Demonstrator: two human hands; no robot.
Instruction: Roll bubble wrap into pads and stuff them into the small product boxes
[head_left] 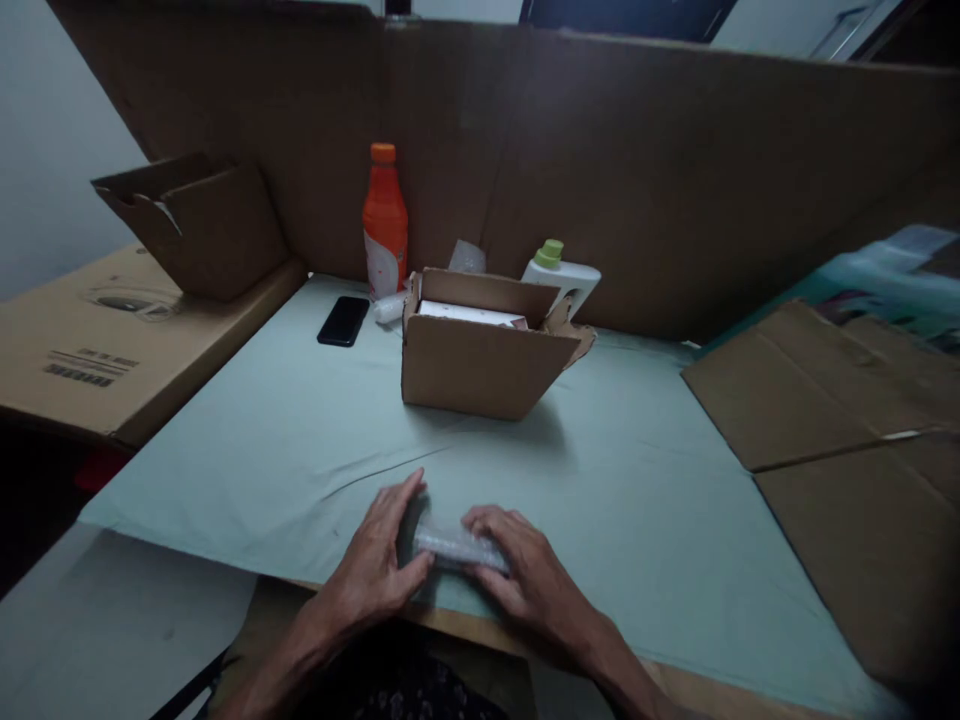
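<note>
While a flat carton (105, 340) lies far left of the open cardboard box (480, 350), a black phone (343, 321) and an orange bottle (385, 222) sit just left of it. Well in front of the box, the left hand (381, 558) and right hand (517, 570) clasp a small bubble-wrapped packet (457, 546) on the green cloth (300, 440). Flattened cardboard (817, 390) lies right of the box
</note>
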